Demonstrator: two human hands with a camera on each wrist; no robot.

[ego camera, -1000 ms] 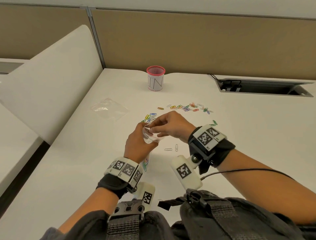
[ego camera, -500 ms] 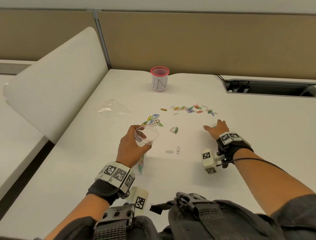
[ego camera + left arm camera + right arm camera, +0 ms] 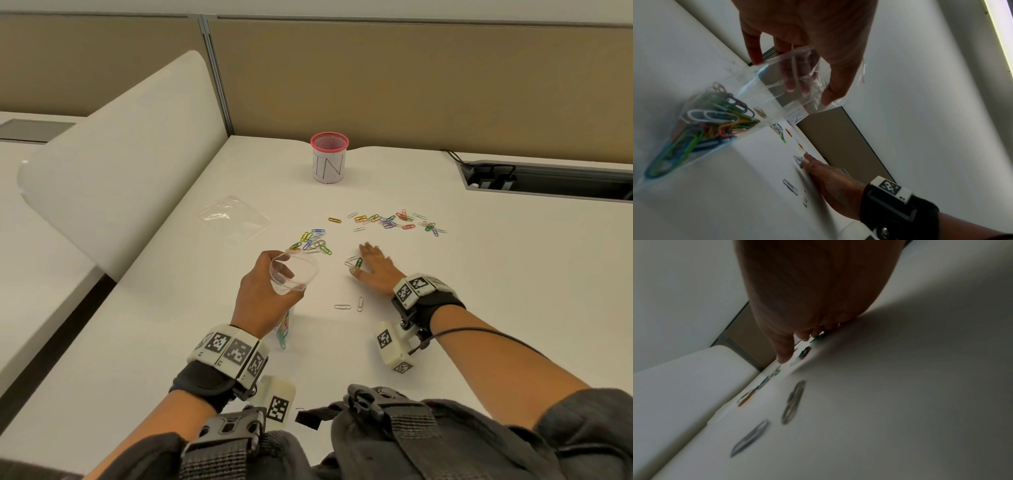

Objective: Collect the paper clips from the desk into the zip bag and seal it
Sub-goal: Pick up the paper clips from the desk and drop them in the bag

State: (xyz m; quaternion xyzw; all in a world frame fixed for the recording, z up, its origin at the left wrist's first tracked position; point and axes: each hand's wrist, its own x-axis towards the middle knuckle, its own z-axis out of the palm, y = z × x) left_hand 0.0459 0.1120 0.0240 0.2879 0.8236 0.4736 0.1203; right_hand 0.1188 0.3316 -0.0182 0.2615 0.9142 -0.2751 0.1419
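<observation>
My left hand [image 3: 265, 291] grips a clear zip bag [image 3: 294, 272] just above the desk and holds its mouth wide. Several coloured paper clips [image 3: 705, 128] lie in the bag's bottom corner. My right hand [image 3: 362, 259] lies flat on the desk with straight fingers, its thumb beside a green and a silver clip [image 3: 354, 262]. More loose clips are on the desk: a cluster [image 3: 313, 241] beyond the bag, a long row [image 3: 394, 221] farther back, and two silver clips [image 3: 349, 305] near my right wrist. The right wrist view is blurred; the fingertips [image 3: 785, 356] touch the desk by the green clip [image 3: 804, 352].
A second, flat zip bag [image 3: 234, 217] lies at the back left. A pink-rimmed mesh cup [image 3: 329, 159] marked IN stands at the back. A cable slot [image 3: 548, 180] opens at the back right. A white divider [image 3: 120, 164] bounds the desk's left side.
My right hand left the bag's mouth, reached out to the right, then came back left onto the desk beside the green and silver clips. The left hand keeps holding the bag.
</observation>
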